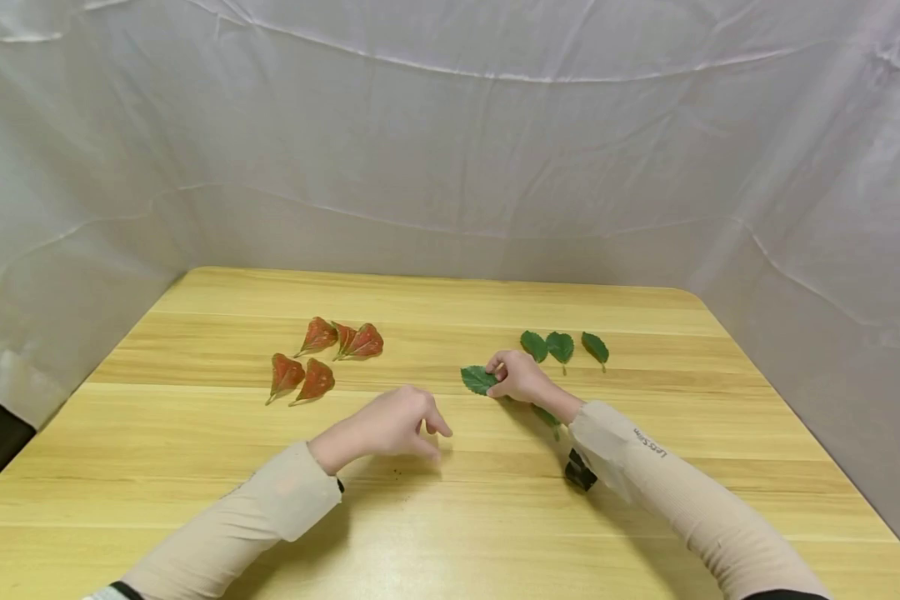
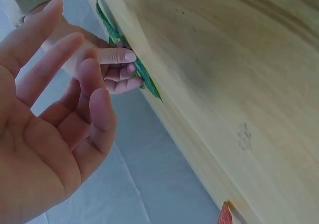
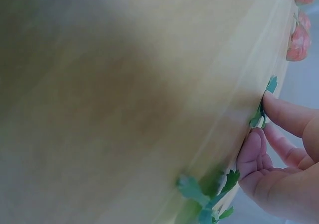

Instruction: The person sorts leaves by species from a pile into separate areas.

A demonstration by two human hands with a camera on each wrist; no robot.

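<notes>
My right hand pinches a green leaf with toothed edges at the tabletop, right of the middle. The right wrist view has the thumb and fingers at this leaf. Part of another green leaf shows below the right wrist; the arm hides some of it. My left hand hovers over the table's middle and holds nothing. Its fingers are loosely bent in the left wrist view. Several red leaves with thin stems lie to the left, in two rows.
Three green leaves lie in a row behind the right hand. A small black object shows by the right forearm. The wooden table has pale fabric walls behind it and at its sides. A few dark specks mark the wood.
</notes>
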